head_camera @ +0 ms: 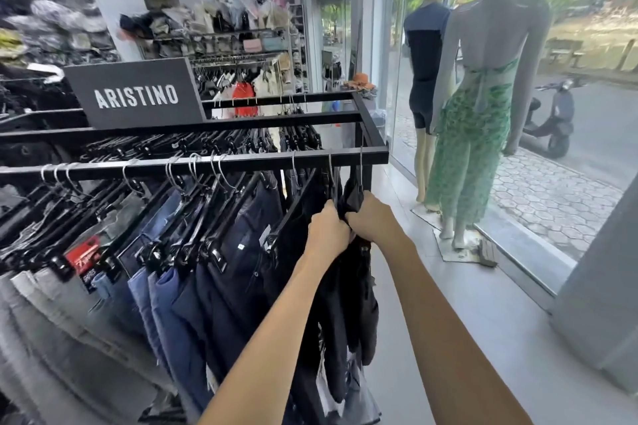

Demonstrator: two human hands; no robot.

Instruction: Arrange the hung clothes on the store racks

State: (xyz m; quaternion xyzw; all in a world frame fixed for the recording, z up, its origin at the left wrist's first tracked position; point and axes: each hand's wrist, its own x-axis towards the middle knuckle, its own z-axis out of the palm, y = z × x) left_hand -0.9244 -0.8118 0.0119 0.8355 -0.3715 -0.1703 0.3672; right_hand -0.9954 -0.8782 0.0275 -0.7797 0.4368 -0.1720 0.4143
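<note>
A black metal rack [241, 159] carries a row of jeans on black clip hangers, from grey at the left through blue [179, 304] to dark navy at the right. The last pair at the rack's right end is black [355, 286]. My left hand [328, 229] and my right hand [371, 219] both grip this black pair at its waistband, just under its hanger, knuckles almost touching. Its chrome hook sits on the front rail near the rack's corner.
An ARISTINO sign [136, 97] stands on the rack's top. Two mannequins [480, 107] stand at the glass shopfront to the right, on a grey floor [483, 321]. More racks and shelves of clothes fill the back. A grey pillar [600, 304] is at the far right.
</note>
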